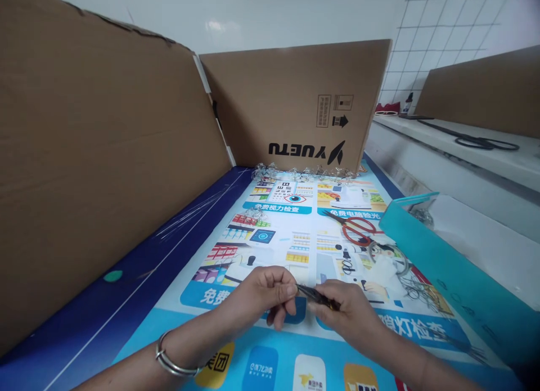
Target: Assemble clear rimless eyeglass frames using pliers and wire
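Observation:
A pair of dark-jawed pliers (312, 293) sits in my right hand (348, 309), its tips pointing left. My left hand (272, 292) is closed in a pinch right at the tips of the jaws; what lies between its thumb and finger is too small to make out. To the right of the pliers lie a loop of wire (407, 263) with a white scrap inside it and a loose heap of thin wire pieces (424, 292). Red-handled scissors (358, 231) rest farther back on the printed sheet.
Cardboard panels stand at the left (93, 154) and the back (291, 109). Small shiny wire pieces (307, 172) line the back panel's foot. A teal box (451, 267) stands at right, and a ledge (464, 143) behind it holds black scissors (485, 140). A green piece (113, 276) lies left.

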